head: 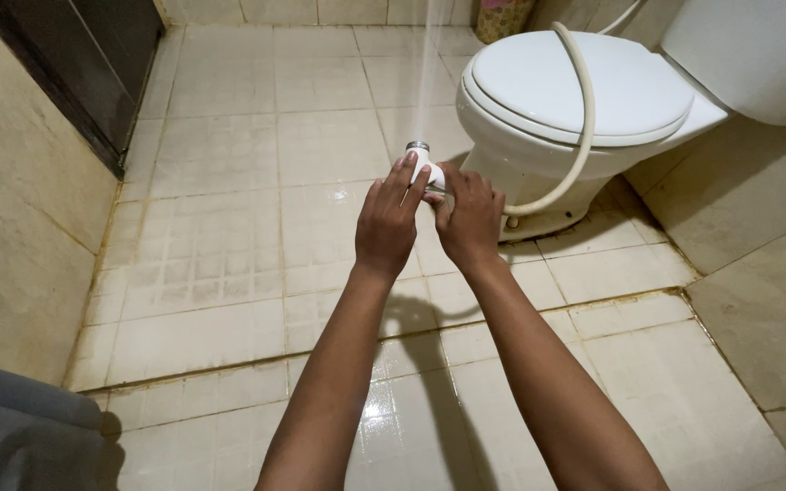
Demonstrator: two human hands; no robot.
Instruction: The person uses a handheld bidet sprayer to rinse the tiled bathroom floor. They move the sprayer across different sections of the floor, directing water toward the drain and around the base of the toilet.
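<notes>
A head-worn camera looked down on a tiled bathroom floor (229, 236), with two bare forearms reaching away from the viewer into the middle of the scene.

Both hands met around a small white spray head (422, 164) with a metal ring at its far tip, held above the floor just near and left of the toilet (584, 91). The left hand (387, 223) had its fingers stretched out along the left side of the spray head, fingertips touching it. The right hand (468, 216) was curled around the near right part of the spray head, gripping it. A thin stream of water (429, 64) rose from the tip toward the far wall.

A cream hose (584, 118) ran from the right hand, looped up over the closed white toilet lid and off toward the far right. The white cistern (757, 55) stood at the far right.

At the far edge, just left of the toilet, stood a container with a pink and yellow pattern (505, 16); only its lower part showed, and its contents could not be seen.

A dark door frame (75, 82) stood at the far left against a beige wall (11, 227). Grey fabric (11, 427) filled the near left corner. The near floor tiles shone wet.
</notes>
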